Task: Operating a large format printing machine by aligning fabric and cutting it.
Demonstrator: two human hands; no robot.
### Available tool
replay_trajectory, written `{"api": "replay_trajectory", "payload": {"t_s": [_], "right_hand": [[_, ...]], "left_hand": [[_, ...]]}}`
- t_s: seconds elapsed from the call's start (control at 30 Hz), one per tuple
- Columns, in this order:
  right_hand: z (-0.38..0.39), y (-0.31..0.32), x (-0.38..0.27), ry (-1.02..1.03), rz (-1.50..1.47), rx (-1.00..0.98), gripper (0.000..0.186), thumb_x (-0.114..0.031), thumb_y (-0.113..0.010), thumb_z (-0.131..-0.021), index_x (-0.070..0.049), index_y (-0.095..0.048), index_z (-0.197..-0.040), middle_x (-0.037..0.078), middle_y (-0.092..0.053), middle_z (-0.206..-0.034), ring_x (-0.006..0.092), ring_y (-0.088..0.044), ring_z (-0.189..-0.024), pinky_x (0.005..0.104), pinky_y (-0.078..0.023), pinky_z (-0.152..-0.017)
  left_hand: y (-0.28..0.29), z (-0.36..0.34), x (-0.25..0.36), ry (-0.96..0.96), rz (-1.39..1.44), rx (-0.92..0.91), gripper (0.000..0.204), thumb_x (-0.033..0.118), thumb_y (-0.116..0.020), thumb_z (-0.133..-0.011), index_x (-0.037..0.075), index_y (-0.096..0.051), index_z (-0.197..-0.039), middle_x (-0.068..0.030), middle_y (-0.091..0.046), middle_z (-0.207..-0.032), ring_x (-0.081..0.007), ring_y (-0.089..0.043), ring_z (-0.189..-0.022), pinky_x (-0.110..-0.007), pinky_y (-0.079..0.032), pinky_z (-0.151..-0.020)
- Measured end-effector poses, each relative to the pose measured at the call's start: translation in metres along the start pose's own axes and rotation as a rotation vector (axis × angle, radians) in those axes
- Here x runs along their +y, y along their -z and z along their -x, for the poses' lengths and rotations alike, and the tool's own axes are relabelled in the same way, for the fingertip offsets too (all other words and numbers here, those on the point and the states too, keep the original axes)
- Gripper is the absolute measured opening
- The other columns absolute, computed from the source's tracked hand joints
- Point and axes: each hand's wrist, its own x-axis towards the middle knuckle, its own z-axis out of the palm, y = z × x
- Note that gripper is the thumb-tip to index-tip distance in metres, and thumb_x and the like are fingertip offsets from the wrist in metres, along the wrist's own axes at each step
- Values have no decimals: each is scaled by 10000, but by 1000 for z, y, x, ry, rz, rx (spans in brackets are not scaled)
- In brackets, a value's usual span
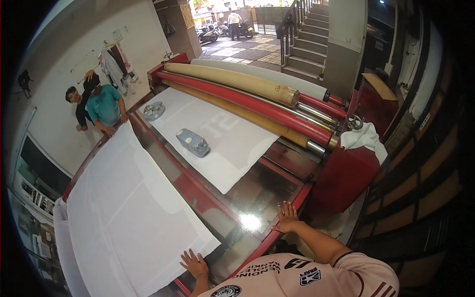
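Fingers spread apart, the person's left hand (194,264) lies on the lower-right edge of a white sheet (126,213), while the right hand (285,218), also splayed, rests at the red table rim (263,244). Filling the frame's lower left, the sheet slants lengthwise from upper left toward lower right.

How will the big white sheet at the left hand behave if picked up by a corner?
Probably floppy: the white sheet shows soft creases, so it would likely sag. Perhaps light for its size, since its edges look thin. Pushed from the edge near the left hand, it may ripple rather than slide as one piece, being so broad.
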Motion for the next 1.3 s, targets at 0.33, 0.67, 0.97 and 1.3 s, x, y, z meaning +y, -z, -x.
{"api": "replay_trajectory", "payload": {"t_s": [0.33,0.67,0.97,1.3], "right_hand": [[-1,-4,-5,-25,30,12,1235,-777,-548,-837,-64,120,-1592,234,206,-1641,402,215,-1513,527,83,-1207],[5,-2,-8,-13,0,38,1253,-793,-558,-817,-75,111,-1597,228,199,-1645,401,200,-1518,524,69,-1211],[7,-3,-9,-13,2,70,1250,-781,-569,-819,-73,105,-1598,224,196,-1647,396,194,-1521,521,69,-1214],[9,-1,-11,-21,-10,70,1242,-762,-586,-820,-83,101,-1600,208,196,-1652,387,202,-1521,513,72,-1216]], "left_hand": [[-2,3,-11,-97,51,116,552,358,-485,-1021,61,-449,-1485,-225,-333,-1576,-443,-184,-1501,-639,-52,-1199],[-3,5,-12,-129,31,120,562,363,-473,-1030,41,-435,-1490,-232,-329,-1576,-450,-178,-1501,-637,-62,-1198],[-3,5,-14,-126,38,112,562,373,-460,-1035,48,-434,-1492,-229,-319,-1585,-445,-174,-1504,-631,-64,-1200],[-3,3,-15,-116,25,99,562,396,-416,-1049,56,-435,-1496,-210,-321,-1590,-442,-175,-1504,-621,-80,-1202]]}}
